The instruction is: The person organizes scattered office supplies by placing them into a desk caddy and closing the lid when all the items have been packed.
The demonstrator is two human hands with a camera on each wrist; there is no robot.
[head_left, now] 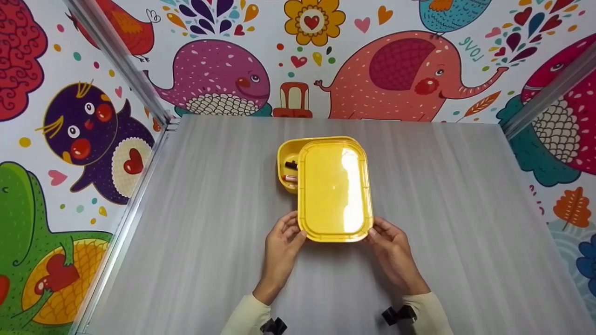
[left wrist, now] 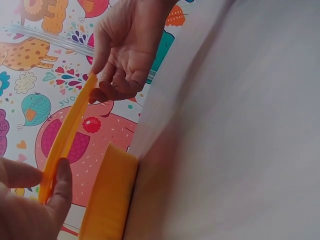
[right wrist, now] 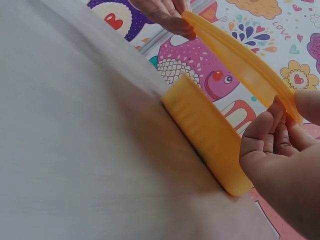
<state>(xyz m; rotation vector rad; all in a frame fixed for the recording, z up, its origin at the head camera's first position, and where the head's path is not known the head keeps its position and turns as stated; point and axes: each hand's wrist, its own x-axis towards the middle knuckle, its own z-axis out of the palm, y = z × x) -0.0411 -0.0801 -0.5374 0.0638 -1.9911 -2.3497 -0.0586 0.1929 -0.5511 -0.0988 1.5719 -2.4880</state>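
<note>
Both hands hold a yellow rectangular lid (head_left: 326,190) by its two near corners, above the table. My left hand (head_left: 282,246) pinches the left corner between thumb and fingers. At the right corner, my right hand (head_left: 392,251) pinches the rim the same way. Beneath and behind the lid stands a yellow box (left wrist: 110,192), and the wrist views show a gap between the two. The box's left end is uncovered in the head view, with a black item (head_left: 291,164) and a red-and-white item (head_left: 289,178) inside. The lid hides the rest of its contents.
The grey wood-grain table (head_left: 209,195) spreads around the box. Printed cartoon walls (head_left: 298,60) rise at the back and both sides, with a metal rail (head_left: 125,232) along the left edge. Black wrist straps (head_left: 399,315) sit on the sleeves.
</note>
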